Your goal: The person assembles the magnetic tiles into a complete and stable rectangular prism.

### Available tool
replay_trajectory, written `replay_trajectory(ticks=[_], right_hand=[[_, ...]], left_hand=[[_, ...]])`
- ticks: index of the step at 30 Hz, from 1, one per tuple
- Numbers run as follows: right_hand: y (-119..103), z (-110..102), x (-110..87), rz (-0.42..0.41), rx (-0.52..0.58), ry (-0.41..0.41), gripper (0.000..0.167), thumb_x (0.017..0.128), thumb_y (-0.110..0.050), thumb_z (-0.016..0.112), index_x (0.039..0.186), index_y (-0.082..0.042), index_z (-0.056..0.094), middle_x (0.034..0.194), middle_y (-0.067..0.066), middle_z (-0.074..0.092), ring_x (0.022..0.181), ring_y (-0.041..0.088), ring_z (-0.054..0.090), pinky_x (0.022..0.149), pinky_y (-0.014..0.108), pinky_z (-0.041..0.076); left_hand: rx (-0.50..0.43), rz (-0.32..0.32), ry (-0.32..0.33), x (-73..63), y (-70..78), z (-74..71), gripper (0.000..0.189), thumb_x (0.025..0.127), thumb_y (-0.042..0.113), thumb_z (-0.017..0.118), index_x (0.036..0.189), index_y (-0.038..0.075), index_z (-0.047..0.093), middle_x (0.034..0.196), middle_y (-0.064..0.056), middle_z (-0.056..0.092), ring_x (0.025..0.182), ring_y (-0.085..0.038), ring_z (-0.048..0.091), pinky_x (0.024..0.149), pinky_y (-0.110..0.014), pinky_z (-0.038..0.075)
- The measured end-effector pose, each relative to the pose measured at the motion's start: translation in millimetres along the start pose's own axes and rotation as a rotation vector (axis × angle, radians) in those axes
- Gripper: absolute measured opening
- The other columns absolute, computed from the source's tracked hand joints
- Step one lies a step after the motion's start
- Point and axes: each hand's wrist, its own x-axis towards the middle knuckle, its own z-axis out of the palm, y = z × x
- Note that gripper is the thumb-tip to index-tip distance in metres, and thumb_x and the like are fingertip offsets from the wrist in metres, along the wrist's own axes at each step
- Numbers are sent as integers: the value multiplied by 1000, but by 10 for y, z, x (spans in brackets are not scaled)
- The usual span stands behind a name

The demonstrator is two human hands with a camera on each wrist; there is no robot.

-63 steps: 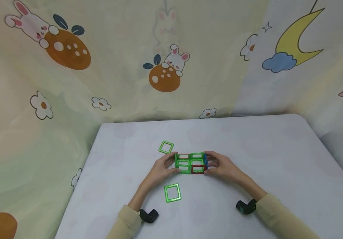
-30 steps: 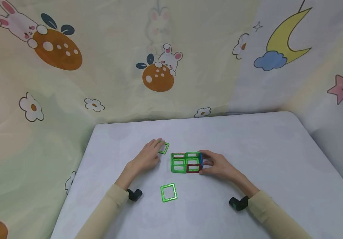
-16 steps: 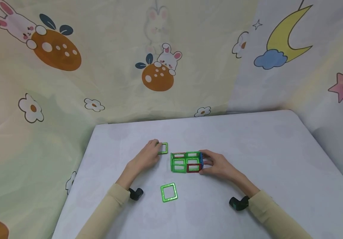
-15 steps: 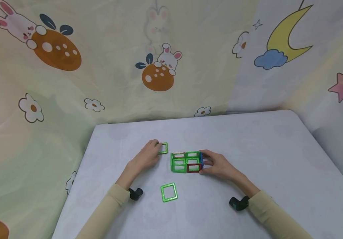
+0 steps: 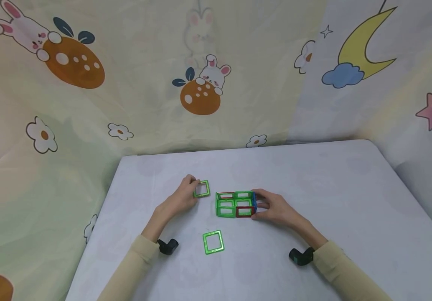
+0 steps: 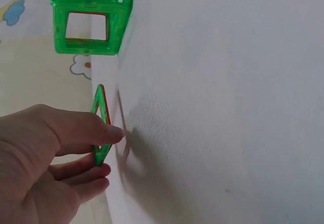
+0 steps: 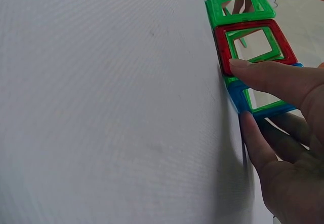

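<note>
My left hand (image 5: 181,198) pinches a green square magnetic tile (image 5: 208,189) between thumb and fingers. In the left wrist view that tile (image 6: 103,105) is tilted on edge just above the white surface, its shadow beside it. To its right stands a box built of magnetic tiles (image 5: 235,207), mostly green with red ones and a blue one at the right end. My right hand (image 5: 281,210) holds the box by that end. In the right wrist view the thumb lies on the red tile (image 7: 220,46) and fingers are at the blue tile (image 7: 238,98).
A second green square tile (image 5: 204,243) lies flat on the white table (image 5: 332,188), nearer the front than the box. A cloth backdrop with cartoon prints (image 5: 144,62) rises behind the table. Each wrist wears a small black camera (image 5: 301,256).
My left hand has left the box's left end and reached the back green tile, which it has picked up and tilted. The right hand keeps its hold on the box.
</note>
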Motion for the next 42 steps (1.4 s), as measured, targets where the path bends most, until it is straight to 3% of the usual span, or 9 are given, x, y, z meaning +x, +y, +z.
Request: replay_trajectory(ticks=[5, 13, 26, 33, 42], right_hand=[[3, -4, 2, 12, -1, 1, 77, 81, -13, 89, 147, -6, 50, 138, 19, 60, 122, 37, 66, 95, 39, 59], [-1, -7, -1, 19, -5, 5, 76, 80, -10, 88, 146, -8, 51, 137, 17, 60, 123, 37, 66, 95, 39, 59], [-9, -28, -8, 17, 8, -1, 77, 81, -13, 88, 147, -6, 49, 139, 19, 59, 124, 39, 65, 97, 40, 59], [-12, -37, -10, 19, 22, -7, 77, 82, -13, 88, 148, -4, 48, 139, 21, 58, 124, 40, 64, 97, 43, 58], [-21, -12, 3, 31, 10, -8, 78, 82, -14, 87, 149, -6, 48, 141, 18, 59, 126, 38, 64, 98, 41, 58]], left_hand=[[-50, 5, 37, -39, 32, -5, 61, 85, -7, 73, 142, -10, 52, 140, -22, 47, 129, -33, 50, 108, -42, 50], [-167, 2, 85, -88, 136, -62, 61, 82, -2, 80, 138, -6, 58, 132, -18, 51, 118, -30, 55, 103, -43, 52], [-246, 27, 132, -165, 242, -202, 60, 83, 4, 82, 138, -1, 60, 130, -14, 54, 118, -31, 58, 100, -44, 54], [-384, 93, 93, -159, 386, -220, 58, 84, 6, 82, 137, 2, 61, 131, -13, 55, 122, -35, 61, 101, -52, 54], [-391, 194, 2, -52, 673, -111, 58, 86, 10, 82, 140, 5, 60, 134, -9, 54, 125, -30, 57, 102, -47, 53]])
